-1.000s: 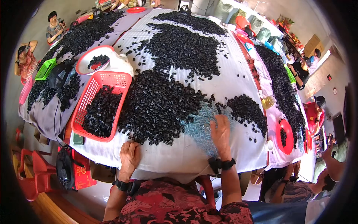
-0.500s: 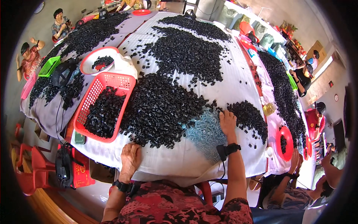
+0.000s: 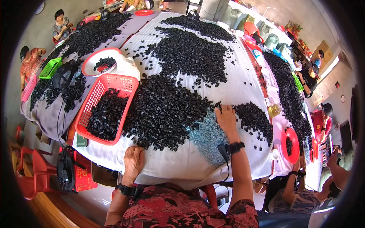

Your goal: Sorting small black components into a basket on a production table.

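My right hand [image 3: 227, 119] reaches over the far edge of a heap of small clear bluish pieces [image 3: 205, 140]. Its fingers are spread, with the tips down by some small black plastic pieces. To its left lies a large pile of small black tubular pieces [image 3: 163, 110]; a smaller black pile [image 3: 254, 121] is on its right. My left hand [image 3: 134, 161] rests near the front edge of the white-covered table [image 3: 171, 165], fingers curled under; whatever is beneath them is hidden. A red plastic basket [image 3: 80, 127] holding more black pieces stands beyond it on the left.
A white, red-rimmed basin [image 3: 88, 69] stands behind the basket. Another black pile [image 3: 190, 53] covers the table farther back. A red bowl [image 3: 292, 152] sits at the right, where a co-worker's arm reaches in. A red chair [image 3: 38, 167] stands at lower left. Other people sit around the tables.
My right hand has moved slightly left and away from me, along the edge of the clear heap. My left hand stays in place. A person at far left has lowered their arms.
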`<state>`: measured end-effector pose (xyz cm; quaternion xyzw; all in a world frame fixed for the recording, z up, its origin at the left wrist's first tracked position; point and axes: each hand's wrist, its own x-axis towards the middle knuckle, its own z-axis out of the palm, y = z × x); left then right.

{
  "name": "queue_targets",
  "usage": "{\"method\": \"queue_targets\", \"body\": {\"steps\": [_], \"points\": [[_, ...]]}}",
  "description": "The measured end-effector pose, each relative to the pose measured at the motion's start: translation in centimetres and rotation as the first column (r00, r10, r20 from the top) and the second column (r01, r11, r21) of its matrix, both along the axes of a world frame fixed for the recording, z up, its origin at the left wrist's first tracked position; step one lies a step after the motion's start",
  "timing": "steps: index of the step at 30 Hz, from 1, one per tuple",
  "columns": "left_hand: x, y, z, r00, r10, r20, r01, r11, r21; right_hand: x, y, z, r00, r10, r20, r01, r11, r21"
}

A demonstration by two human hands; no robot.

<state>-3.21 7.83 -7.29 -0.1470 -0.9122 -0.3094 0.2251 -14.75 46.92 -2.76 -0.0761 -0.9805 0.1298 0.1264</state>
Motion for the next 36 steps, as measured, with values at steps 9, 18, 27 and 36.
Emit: {"method": "queue_targets", "body": {"steps": [9, 18, 27, 36], "points": [[0.0, 0.4, 0.0, 1.0, -0.019, 0.011, 0.019, 1.0, -0.002, -5.3, 3.3, -5.4, 0.998, 0.063, 0.024, -0.061, 0.997, -0.047], [0.0, 0.3, 0.6, 1.0, -0.014, 0.007, 0.014, 1.0, 0.004, 0.0, -2.9, -1.7, 0.979, 0.153, 0.133, -0.133, 0.98, -0.15], [0.1, 0.3, 0.3, 1.0, -0.003, 0.017, 0.003, 1.0, -0.005, 2.4, -0.1, -1.8, 0.974, 0.013, -0.227, 0.018, 0.991, 0.136], [0.0, 0.3, 0.2, 1.0, -0.014, -0.009, 0.014, 1.0, 0.0, 3.5, 4.3, -3.1, 0.984, 0.1, -0.144, -0.132, 0.963, -0.234]]}}
